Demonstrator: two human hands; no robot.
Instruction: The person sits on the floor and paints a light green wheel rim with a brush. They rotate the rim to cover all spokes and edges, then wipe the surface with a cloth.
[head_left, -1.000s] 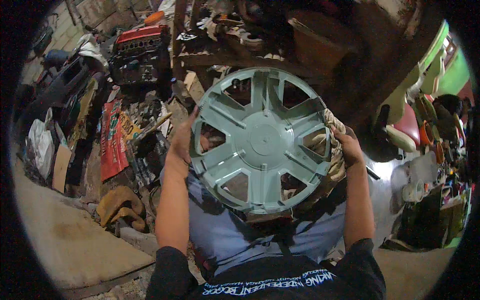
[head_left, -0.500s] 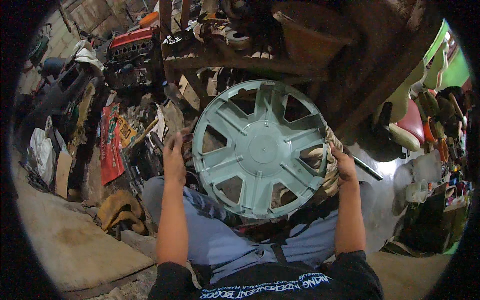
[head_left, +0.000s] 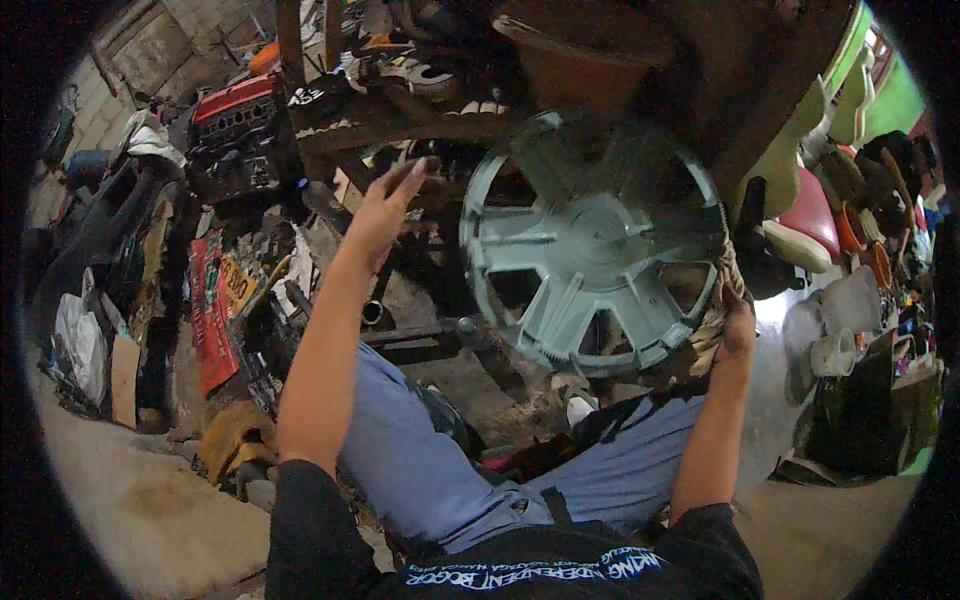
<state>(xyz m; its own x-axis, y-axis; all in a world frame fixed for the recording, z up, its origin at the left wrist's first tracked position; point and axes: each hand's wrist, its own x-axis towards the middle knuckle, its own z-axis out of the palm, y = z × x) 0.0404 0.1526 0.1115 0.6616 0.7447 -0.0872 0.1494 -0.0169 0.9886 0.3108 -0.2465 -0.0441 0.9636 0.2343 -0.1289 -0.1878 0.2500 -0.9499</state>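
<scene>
The right hand grips the lower right rim of a pale green hubcap together with a rag, holding it upright above the knees. The left hand hangs free beside it, fingers loosely spread, touching nothing. Around lie a cluttered workshop floor, a wooden bench and a red engine cover.

Dirt floor bears a yellowish rag, perhaps scrap cardboard

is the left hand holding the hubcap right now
No, the left hand is lifted off to the side with open fingers, apart from the hubcap, which only the right hand grips at its rim.
</scene>
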